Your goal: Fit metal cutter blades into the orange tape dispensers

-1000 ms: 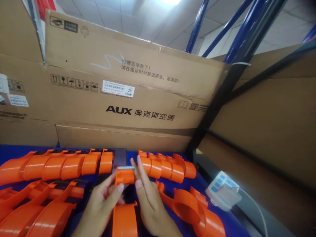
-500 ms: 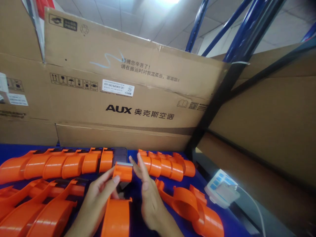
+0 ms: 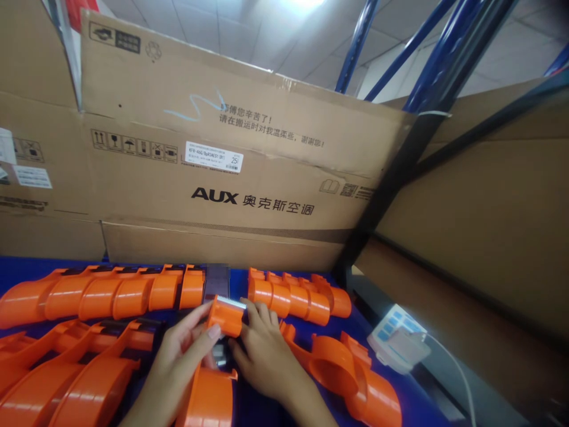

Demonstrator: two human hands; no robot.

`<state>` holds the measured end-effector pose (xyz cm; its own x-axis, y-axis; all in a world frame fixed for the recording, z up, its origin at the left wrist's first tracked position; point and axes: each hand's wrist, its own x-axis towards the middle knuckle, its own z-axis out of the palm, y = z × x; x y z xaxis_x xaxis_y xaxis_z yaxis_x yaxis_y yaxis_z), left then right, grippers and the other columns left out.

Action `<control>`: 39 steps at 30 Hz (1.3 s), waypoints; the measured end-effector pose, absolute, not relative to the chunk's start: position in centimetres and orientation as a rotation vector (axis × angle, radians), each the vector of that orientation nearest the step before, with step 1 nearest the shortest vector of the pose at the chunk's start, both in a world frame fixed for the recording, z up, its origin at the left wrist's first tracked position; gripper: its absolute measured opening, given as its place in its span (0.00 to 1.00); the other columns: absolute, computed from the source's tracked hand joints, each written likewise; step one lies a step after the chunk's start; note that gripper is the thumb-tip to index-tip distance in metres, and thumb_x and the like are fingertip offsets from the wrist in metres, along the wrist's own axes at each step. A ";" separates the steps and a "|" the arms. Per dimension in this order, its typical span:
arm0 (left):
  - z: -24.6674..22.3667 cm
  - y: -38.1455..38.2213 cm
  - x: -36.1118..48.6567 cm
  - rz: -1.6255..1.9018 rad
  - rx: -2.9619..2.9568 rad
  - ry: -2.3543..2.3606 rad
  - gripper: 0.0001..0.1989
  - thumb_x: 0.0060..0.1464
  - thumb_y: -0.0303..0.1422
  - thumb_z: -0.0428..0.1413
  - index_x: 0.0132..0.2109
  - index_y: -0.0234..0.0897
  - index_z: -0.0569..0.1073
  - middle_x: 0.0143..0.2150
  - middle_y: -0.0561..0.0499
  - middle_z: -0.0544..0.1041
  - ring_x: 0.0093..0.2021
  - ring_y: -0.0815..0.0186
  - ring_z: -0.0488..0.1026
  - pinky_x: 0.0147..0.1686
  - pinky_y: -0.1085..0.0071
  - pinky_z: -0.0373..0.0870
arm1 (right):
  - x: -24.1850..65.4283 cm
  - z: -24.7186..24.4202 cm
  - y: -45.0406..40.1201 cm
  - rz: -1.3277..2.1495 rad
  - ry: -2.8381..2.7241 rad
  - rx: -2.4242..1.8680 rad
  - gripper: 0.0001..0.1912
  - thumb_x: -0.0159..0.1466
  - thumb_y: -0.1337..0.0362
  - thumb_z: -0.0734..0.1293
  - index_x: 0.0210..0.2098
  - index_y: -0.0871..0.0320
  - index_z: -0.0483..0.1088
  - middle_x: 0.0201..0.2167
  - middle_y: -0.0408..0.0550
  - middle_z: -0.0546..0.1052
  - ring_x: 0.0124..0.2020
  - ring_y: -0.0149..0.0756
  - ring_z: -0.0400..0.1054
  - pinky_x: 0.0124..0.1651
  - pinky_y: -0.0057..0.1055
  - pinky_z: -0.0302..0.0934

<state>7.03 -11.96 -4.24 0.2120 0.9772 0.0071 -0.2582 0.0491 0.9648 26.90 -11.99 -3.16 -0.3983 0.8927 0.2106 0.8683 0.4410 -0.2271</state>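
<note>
An orange tape dispenser [image 3: 208, 397] stands upright between my hands, with a serrated metal blade along the top edge of its head. My left hand [image 3: 180, 353] grips the head from the left, thumb on the near face. On the other side, my right hand [image 3: 264, 350] has its fingers bent around the head's right edge, close to the blade end, with the thumb lower down. Part of a metallic piece shows below the head; the right fingertips are partly hidden.
Rows of orange dispensers [image 3: 128, 296] line the blue table on the left, and more orange dispenser parts [image 3: 288, 299] lie on the right. A white power strip [image 3: 398, 338] with a cable sits at the right. A cardboard panel [image 3: 267, 237] and a dark rack post [image 3: 377, 196] stand behind.
My right hand has gone from stretched flat beside the dispenser to fingers bent around its right edge. The dispenser's head has tilted and shifted slightly right.
</note>
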 end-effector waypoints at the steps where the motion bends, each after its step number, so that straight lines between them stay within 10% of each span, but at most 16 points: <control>1: -4.1 -12.0 7.0 1.162 1.090 0.888 0.38 0.53 0.50 0.65 0.65 0.31 0.71 0.20 0.55 0.75 0.23 0.65 0.70 0.28 0.72 0.69 | 26.9 -3.1 -12.0 0.122 -2.403 -1.493 0.17 0.70 0.61 0.65 0.57 0.49 0.73 0.66 0.54 0.65 0.61 0.56 0.60 0.63 0.59 0.54; 15: -3.9 -12.1 6.9 1.175 1.110 0.943 0.36 0.55 0.49 0.64 0.64 0.33 0.72 0.19 0.56 0.74 0.23 0.66 0.69 0.27 0.74 0.67 | 26.3 -1.5 -12.6 0.227 -2.481 -1.294 0.11 0.71 0.64 0.65 0.50 0.48 0.75 0.50 0.50 0.79 0.51 0.51 0.64 0.53 0.49 0.60; 39: -4.3 -11.9 7.3 1.162 1.059 0.872 0.40 0.53 0.50 0.65 0.66 0.31 0.69 0.19 0.54 0.75 0.23 0.63 0.71 0.29 0.69 0.69 | 25.5 -2.6 -12.1 0.121 -2.657 -1.107 0.04 0.67 0.63 0.67 0.40 0.55 0.74 0.51 0.55 0.77 0.59 0.51 0.62 0.52 0.44 0.58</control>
